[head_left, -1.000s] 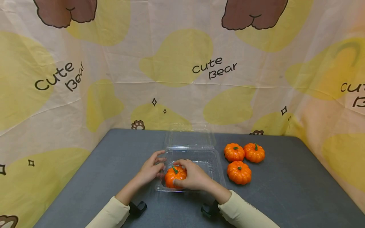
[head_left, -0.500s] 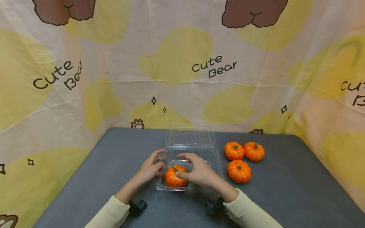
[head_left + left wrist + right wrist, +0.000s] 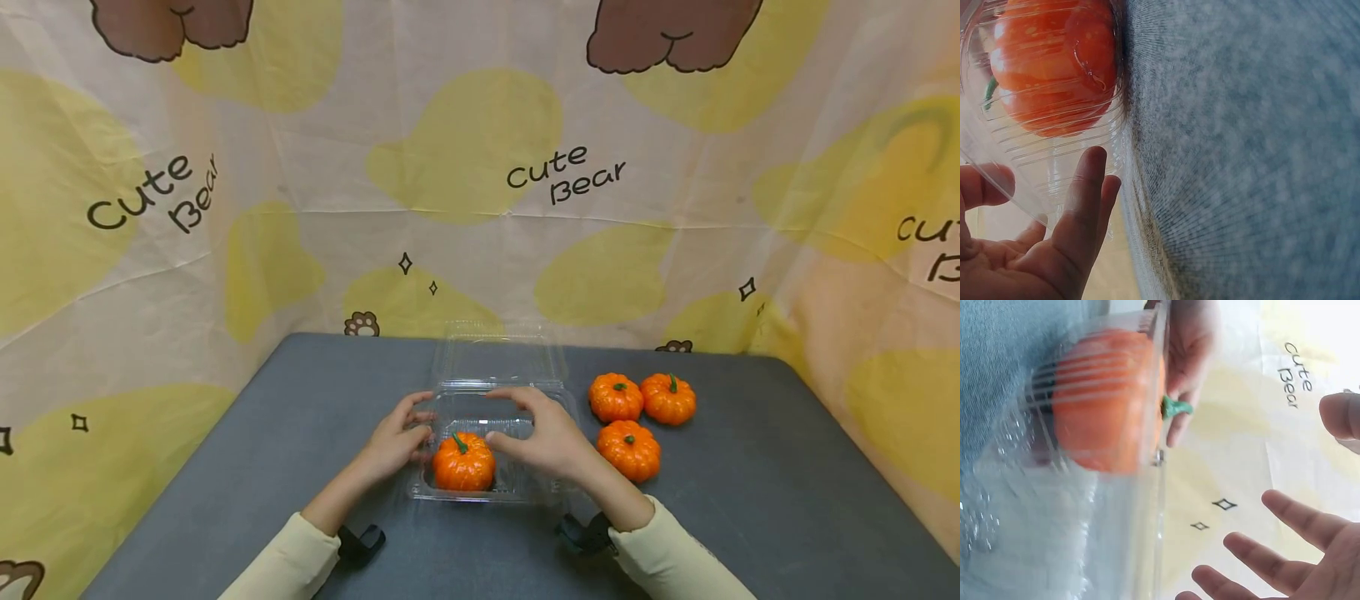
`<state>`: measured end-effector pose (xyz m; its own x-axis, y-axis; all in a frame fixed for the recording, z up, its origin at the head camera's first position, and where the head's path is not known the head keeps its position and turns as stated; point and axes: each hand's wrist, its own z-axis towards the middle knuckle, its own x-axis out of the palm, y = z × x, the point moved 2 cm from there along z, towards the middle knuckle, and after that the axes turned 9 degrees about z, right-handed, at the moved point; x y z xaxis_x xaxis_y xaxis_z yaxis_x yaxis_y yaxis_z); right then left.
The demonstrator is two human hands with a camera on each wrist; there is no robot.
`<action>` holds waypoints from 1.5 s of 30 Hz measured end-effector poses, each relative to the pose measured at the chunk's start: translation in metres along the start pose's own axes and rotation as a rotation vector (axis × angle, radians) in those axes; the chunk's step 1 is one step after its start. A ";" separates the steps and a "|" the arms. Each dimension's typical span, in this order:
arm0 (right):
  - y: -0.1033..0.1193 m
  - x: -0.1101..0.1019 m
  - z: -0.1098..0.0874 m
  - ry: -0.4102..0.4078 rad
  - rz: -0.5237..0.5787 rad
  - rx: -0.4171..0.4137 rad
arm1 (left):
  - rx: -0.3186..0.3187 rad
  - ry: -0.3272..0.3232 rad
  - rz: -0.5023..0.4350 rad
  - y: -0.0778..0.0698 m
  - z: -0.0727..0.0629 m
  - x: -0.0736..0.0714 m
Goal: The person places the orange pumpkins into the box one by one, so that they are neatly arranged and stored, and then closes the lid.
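A small orange pumpkin point(image 3: 463, 462) with a green stem sits at the left front inside a clear plastic clamshell container point(image 3: 525, 498), whose lid point(image 3: 498, 360) is tipped back. My left hand point(image 3: 392, 442) is at the container's left side; its fairly straight fingers point(image 3: 1088, 194) lie along the outer wall, with the thumb beside the rim. Above the container's right half is my right hand point(image 3: 551, 437), fingers spread and holding nothing, apart from the pumpkin. In the right wrist view the pumpkin shows through the clear wall, and the right fingers point(image 3: 1275, 562) stand clear of it.
Right of the container, three more orange pumpkins stand on the grey table point(image 3: 750, 500): a back-left one point(image 3: 616, 397), a back-right one point(image 3: 669, 399) and a front one point(image 3: 628, 451) partly covered by the right forearm. A printed cloth point(image 3: 465, 150) hangs behind.
My right hand has let go of the pumpkin in the container, opened, and moved up and to the right. The left hand has stayed at the container's left side.
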<state>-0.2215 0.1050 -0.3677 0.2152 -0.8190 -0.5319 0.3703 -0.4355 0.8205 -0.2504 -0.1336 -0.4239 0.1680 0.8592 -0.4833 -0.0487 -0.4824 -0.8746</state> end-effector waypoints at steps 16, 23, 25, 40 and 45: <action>-0.015 -0.041 -0.017 -0.096 -0.037 0.002 | -0.016 -0.011 -0.004 0.006 0.002 0.001; -0.025 -0.057 -0.028 -0.127 -0.057 0.058 | -0.011 -0.008 -0.002 0.005 0.002 0.001; -0.028 -0.061 -0.031 -0.134 -0.069 0.072 | -0.008 -0.007 -0.003 0.005 0.001 0.000; -0.053 -0.086 -0.051 -0.205 -0.221 0.123 | -0.011 -0.004 -0.005 0.005 0.002 0.001; -0.063 -0.091 -0.056 -0.214 -0.290 0.124 | -0.003 0.001 0.002 0.004 0.002 0.001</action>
<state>-0.2143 0.2282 -0.3825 -0.0813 -0.7091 -0.7004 0.2731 -0.6917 0.6686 -0.2520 -0.1345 -0.4274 0.1689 0.8580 -0.4852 -0.0461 -0.4848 -0.8734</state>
